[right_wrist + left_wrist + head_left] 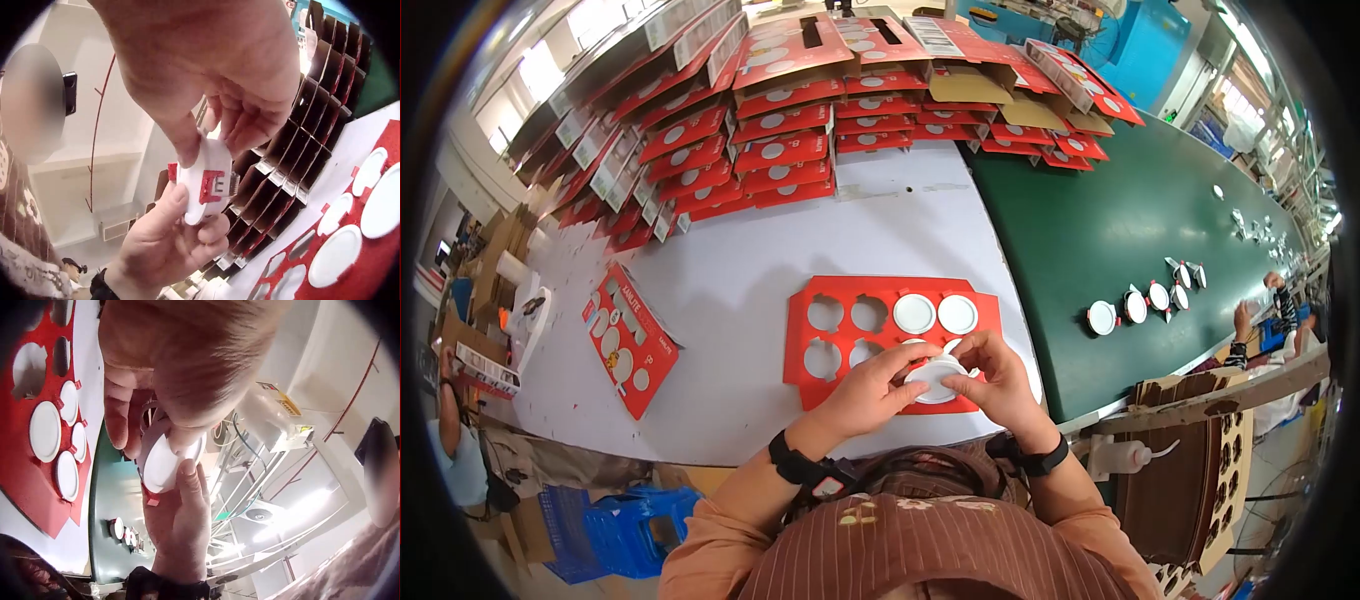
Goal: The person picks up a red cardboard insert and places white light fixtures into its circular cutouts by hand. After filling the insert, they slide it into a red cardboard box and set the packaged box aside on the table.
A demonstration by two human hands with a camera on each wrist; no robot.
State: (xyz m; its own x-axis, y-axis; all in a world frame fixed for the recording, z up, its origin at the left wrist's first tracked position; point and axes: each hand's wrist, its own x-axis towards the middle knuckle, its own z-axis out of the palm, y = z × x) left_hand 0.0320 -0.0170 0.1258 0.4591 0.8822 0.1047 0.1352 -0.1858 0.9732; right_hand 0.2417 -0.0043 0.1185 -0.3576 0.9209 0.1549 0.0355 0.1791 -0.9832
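Note:
Both hands hold one round white downlight (936, 382) with red spring-clip tabs, just over the near edge of a red cardboard insert (800, 372). My left hand (870, 393) pinches its rim from the left, thumb on the white face. From the other side my right hand (1005, 385) grips the rim, its thumb also against the face. In the right wrist view, the downlight (209, 178) stands on edge between the hands. Several white downlights (914, 314) sit in the insert's right-hand holes, partly hidden behind the fingers. The holes (825, 313) on the left show bare table.
A flattened red printed carton (632, 340) lies on the left of the white table (730, 300). Stacked red cartons (785, 130) rise at the back. On the green belt (1040, 230) to the right, more downlights (1135, 306) lie in a loose row. Another person's hand (1243, 322) is beyond.

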